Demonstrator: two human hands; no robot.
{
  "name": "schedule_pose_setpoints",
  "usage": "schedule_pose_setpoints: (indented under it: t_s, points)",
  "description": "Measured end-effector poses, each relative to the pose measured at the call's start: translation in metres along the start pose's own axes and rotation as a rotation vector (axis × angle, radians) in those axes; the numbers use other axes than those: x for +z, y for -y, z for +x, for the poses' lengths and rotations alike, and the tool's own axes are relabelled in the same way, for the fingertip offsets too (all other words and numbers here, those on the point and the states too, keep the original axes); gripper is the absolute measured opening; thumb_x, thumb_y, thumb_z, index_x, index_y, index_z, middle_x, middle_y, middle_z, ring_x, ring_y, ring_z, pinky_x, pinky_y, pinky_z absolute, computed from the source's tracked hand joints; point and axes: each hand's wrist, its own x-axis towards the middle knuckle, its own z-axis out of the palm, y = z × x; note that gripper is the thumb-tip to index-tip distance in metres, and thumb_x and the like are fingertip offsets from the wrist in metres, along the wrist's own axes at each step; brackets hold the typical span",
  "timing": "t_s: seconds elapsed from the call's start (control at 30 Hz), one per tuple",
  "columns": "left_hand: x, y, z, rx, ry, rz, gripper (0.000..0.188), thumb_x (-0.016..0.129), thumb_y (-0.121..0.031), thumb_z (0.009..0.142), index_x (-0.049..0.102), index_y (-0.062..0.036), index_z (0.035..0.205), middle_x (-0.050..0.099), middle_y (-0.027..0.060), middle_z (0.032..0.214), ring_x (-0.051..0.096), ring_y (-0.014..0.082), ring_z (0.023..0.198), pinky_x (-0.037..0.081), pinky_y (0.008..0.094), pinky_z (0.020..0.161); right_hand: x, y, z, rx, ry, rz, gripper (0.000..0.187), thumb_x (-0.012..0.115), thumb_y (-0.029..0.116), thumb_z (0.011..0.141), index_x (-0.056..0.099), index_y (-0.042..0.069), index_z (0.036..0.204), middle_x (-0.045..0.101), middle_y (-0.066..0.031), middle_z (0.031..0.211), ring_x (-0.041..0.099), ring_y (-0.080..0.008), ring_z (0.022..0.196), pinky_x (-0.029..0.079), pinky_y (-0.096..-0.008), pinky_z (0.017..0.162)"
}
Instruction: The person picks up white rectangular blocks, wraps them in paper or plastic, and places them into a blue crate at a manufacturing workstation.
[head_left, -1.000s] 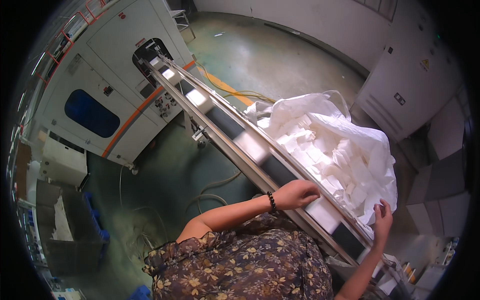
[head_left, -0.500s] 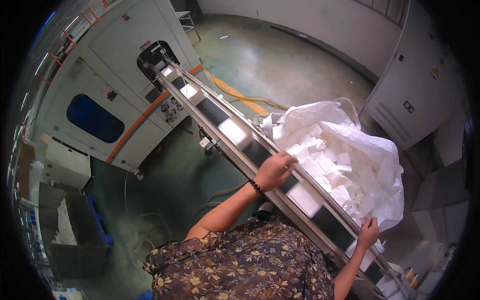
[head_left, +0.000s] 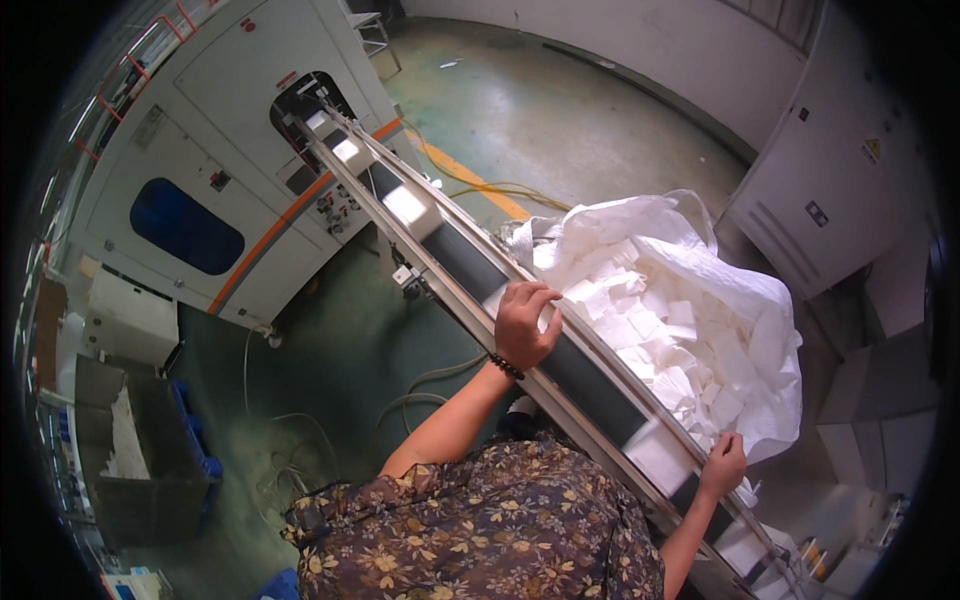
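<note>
A long narrow conveyor (head_left: 590, 375) with a dark belt runs diagonally from a big machine down to the lower right. My left hand (head_left: 525, 322) lies on the belt, fingers curled over a white rectangular pad (head_left: 547, 318). More white pads (head_left: 405, 205) ride the belt further up, and one (head_left: 655, 455) lies lower down. My right hand (head_left: 722, 468) rests at the conveyor's far rail, against the lower edge of a large white sack (head_left: 700, 255) heaped with several loose white pads (head_left: 660, 330). Its grip is hidden.
The grey machine (head_left: 200, 150) with an orange stripe and a blue window takes the belt in at the upper left. Hoses and cables (head_left: 430, 385) trail on the green floor. A grey bin (head_left: 130, 480) stands at the left, and grey cabinets (head_left: 830, 170) at the right.
My left hand has moved up the belt, away from me, and now covers a pad. My right hand has dropped from the sack's side to its lower edge by the rail.
</note>
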Motion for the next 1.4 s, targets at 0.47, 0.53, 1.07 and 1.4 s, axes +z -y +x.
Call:
schedule_pose_setpoints:
  t_s: [0.47, 0.53, 1.07, 1.4]
  points:
    - [0.004, 0.001, -0.003, -0.023, -0.016, 0.036, 0.018, 0.069, -0.009, 0.074, 0.068, -0.0076, 0.092, 0.063, 0.0084, 0.096, 0.058, 0.0281, 0.094, 0.047, 0.0389, 0.084, 0.001, -0.003, 0.000, -0.043, -0.013, 0.014, 0.022, 0.053, 0.027, 0.097, 0.066, 0.011, 0.087, 0.065, -0.0062, 0.065, 0.065, -0.0240, 0.061, 0.045, -0.0382, 0.057]
    - [0.004, 0.001, -0.003, -0.026, -0.019, 0.034, 0.017, 0.068, -0.009, 0.074, 0.068, -0.0078, 0.091, 0.063, 0.0081, 0.096, 0.058, 0.0276, 0.094, 0.047, 0.0388, 0.083, 0.000, 0.000, 0.000, -0.020, 0.008, 0.031, 0.022, 0.053, 0.026, 0.097, 0.066, 0.011, 0.087, 0.065, -0.0065, 0.065, 0.065, -0.0241, 0.062, 0.045, -0.0382, 0.057]
    - [0.003, 0.000, -0.003, -0.022, 0.003, 0.024, 0.017, 0.068, -0.006, 0.075, 0.069, -0.0071, 0.092, 0.064, 0.0096, 0.096, 0.059, 0.0291, 0.093, 0.048, 0.0398, 0.085, 0.001, -0.003, 0.000, -0.025, 0.006, 0.014, 0.023, 0.052, 0.026, 0.097, 0.066, 0.010, 0.088, 0.065, -0.0073, 0.065, 0.065, -0.0243, 0.062, 0.046, -0.0385, 0.058]
    - [-0.064, 0.085, 0.085, 0.023, 0.177, 0.099, 0.025, 0.064, -0.004, 0.079, 0.066, -0.0017, 0.104, 0.066, 0.0205, 0.103, 0.063, 0.0384, 0.096, 0.051, 0.0429, 0.087, -0.003, -0.005, -0.002, -0.065, 0.091, 0.071, 0.025, 0.049, 0.024, 0.099, 0.066, 0.007, 0.089, 0.065, -0.0082, 0.066, 0.064, -0.0236, 0.060, 0.046, -0.0379, 0.058]
